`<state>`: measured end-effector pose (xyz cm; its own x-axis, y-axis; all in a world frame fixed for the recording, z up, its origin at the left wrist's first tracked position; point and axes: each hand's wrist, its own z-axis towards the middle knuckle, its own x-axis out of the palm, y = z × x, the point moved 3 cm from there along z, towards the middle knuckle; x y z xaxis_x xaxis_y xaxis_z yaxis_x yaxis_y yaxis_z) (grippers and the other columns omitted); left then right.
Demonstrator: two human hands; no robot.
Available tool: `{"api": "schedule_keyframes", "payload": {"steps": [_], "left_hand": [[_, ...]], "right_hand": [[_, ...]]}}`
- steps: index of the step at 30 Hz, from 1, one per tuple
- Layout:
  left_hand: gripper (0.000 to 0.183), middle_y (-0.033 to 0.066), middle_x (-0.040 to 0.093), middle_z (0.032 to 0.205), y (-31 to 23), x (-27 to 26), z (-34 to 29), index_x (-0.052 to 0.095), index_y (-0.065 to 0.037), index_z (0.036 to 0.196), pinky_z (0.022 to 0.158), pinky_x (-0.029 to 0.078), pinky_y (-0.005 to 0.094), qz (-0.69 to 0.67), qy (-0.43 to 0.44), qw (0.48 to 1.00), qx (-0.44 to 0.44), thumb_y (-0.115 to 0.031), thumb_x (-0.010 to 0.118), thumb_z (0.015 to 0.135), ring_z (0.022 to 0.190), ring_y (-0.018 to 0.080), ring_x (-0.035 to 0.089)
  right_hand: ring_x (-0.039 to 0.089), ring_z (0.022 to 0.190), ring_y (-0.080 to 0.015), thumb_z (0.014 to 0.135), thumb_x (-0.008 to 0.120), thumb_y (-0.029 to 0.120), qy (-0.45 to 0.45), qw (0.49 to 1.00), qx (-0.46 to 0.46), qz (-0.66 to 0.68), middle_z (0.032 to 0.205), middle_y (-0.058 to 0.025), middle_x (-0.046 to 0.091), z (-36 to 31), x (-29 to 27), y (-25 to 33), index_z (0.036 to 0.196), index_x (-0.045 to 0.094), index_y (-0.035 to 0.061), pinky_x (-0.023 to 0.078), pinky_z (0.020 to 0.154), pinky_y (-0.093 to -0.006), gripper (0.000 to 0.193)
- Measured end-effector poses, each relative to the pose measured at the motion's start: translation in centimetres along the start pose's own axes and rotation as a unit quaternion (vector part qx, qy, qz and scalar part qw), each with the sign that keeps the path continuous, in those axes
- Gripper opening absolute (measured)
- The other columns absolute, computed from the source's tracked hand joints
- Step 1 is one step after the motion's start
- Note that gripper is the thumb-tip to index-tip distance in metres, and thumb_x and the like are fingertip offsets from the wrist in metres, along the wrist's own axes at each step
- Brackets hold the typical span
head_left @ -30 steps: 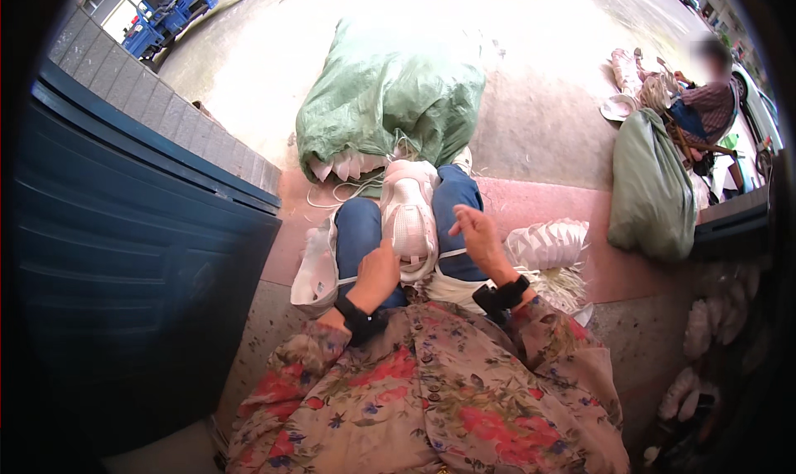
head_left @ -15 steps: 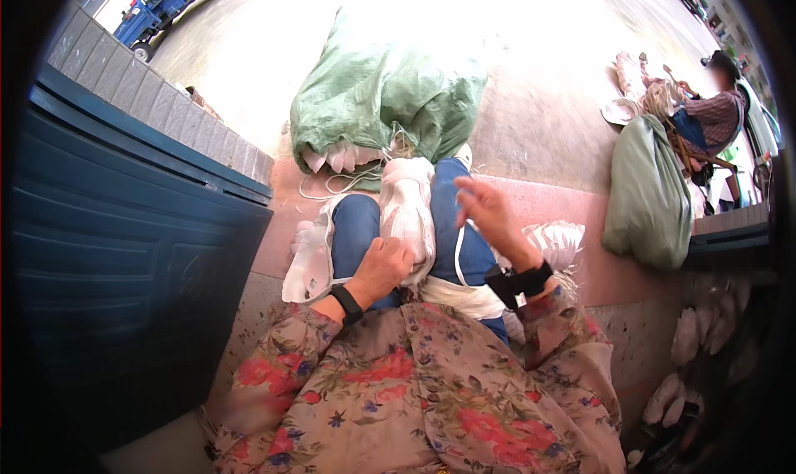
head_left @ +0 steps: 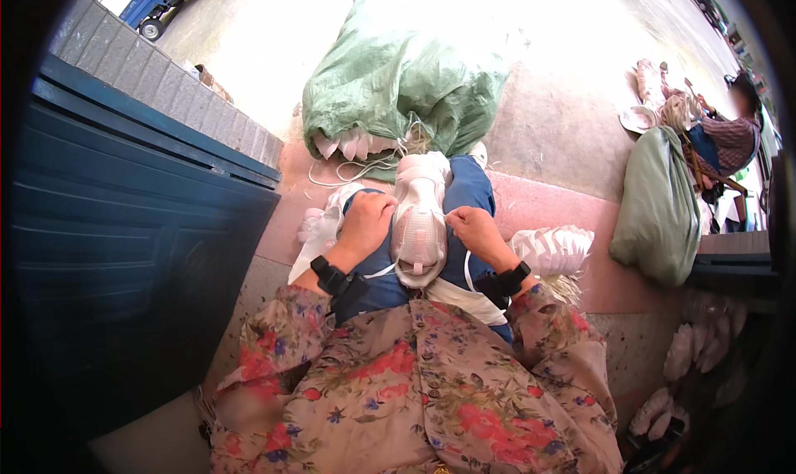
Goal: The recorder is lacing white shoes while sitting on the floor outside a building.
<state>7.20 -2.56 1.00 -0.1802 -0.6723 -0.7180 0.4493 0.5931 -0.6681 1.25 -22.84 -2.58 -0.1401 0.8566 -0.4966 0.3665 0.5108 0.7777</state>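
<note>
Between my thighs lies a pale pink and white shoe upper (head_left: 419,243), its tabbed end toward me. More white uppers (head_left: 421,175) are stacked just beyond it. My left hand (head_left: 367,223) is closed at the upper's left edge, and my right hand (head_left: 475,228) is pinched at its right edge. What the fingertips hold is too small to make out. A white cord (head_left: 469,268) loops below my right hand, and a thin white strip shows below the left. A bundle of pale strands (head_left: 464,301) lies across my lap under the right wrist.
A large green sack (head_left: 406,84) with uppers at its mouth stands ahead. Stacked white uppers (head_left: 554,250) lie at right; others lie by my left leg. A blue door (head_left: 141,250) borders the left. At far right are another green sack (head_left: 659,209) and a seated person (head_left: 734,134).
My right hand has come down from a raised, open-fingered position to the upper's right edge. My left hand has moved forward from the upper's near part to its left edge.
</note>
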Motion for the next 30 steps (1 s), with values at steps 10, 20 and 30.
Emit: {"api": "schedule_keyframes", "payload": {"steps": [10, 20, 30], "left_hand": [[0.018, 0.0124, 0.055, 0.082, -1.9, 5.2, 1.4, 0.056, -0.003, 0.080, 0.069, 0.043, 0.0373, 0.103, 0.078, 0.992, 0.006, -0.015, 0.064, 0.068, 0.081, 0.0311, 0.051], [0.013, 0.0143, 0.059, 0.073, -0.3, 6.2, 1.7, 0.061, -0.003, 0.071, 0.063, 0.045, 0.0379, -0.017, 0.057, 0.994, -0.096, -0.013, 0.067, 0.065, 0.072, 0.0311, 0.056], [0.016, 0.0134, 0.061, 0.071, 0.2, 6.3, 1.7, 0.062, 0.000, 0.074, 0.058, 0.047, 0.0296, -0.026, 0.050, 0.993, -0.107, -0.012, 0.069, 0.065, 0.063, 0.0233, 0.060]], "right_hand": [[0.057, 0.073, -0.0347, 0.080, 0.048, 0.021, -0.054, 0.995, -0.080, -0.028, 0.074, -0.0204, 0.058, 0.0, 0.4, 1.2, 0.084, 0.060, 0.0026, 0.045, 0.065, -0.0392, 0.022], [0.055, 0.075, -0.0342, 0.084, 0.044, 0.020, -0.145, 0.978, -0.115, -0.096, 0.080, -0.0161, 0.057, 1.1, 1.9, 0.8, 0.080, 0.053, 0.0028, 0.043, 0.066, -0.0427, 0.020], [0.054, 0.073, -0.0350, 0.083, 0.043, 0.019, -0.138, 0.974, -0.138, -0.114, 0.077, -0.0175, 0.056, 1.7, 2.7, 1.2, 0.078, 0.052, 0.0012, 0.042, 0.065, -0.0429, 0.021]]}}
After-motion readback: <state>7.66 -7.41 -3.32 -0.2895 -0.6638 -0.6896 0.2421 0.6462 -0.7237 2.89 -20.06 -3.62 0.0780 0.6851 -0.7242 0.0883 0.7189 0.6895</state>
